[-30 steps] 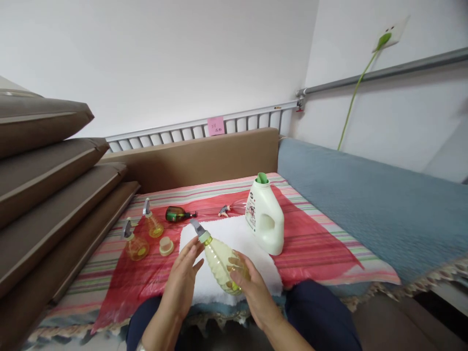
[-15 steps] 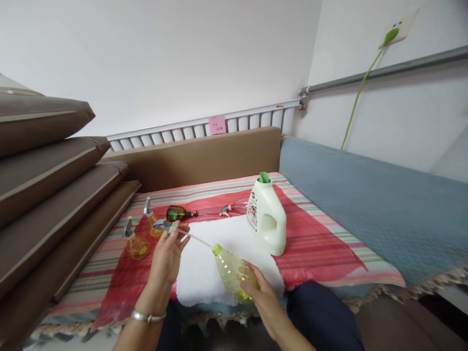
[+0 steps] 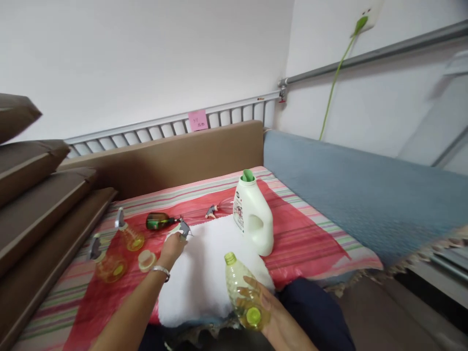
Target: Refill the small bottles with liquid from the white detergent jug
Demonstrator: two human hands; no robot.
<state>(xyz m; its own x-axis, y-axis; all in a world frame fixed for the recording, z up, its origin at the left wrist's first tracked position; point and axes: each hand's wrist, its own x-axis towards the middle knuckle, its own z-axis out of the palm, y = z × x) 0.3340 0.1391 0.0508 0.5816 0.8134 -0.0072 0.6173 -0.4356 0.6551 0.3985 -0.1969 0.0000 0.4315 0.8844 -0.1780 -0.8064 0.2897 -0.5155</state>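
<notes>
The left hand (image 3: 174,245), on an outstretched arm, sits knuckles-up with its fingers pinched shut at the far left corner of the white towel (image 3: 204,273), while the right hand (image 3: 270,314) lies palm-up, fingers curled in a grip, at the towel's near right edge.

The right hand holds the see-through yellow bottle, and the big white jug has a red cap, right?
No: the head view shows the cap on the big white plastic jug is green, not red. The right hand does hold the see-through yellow plastic bottle.
</notes>
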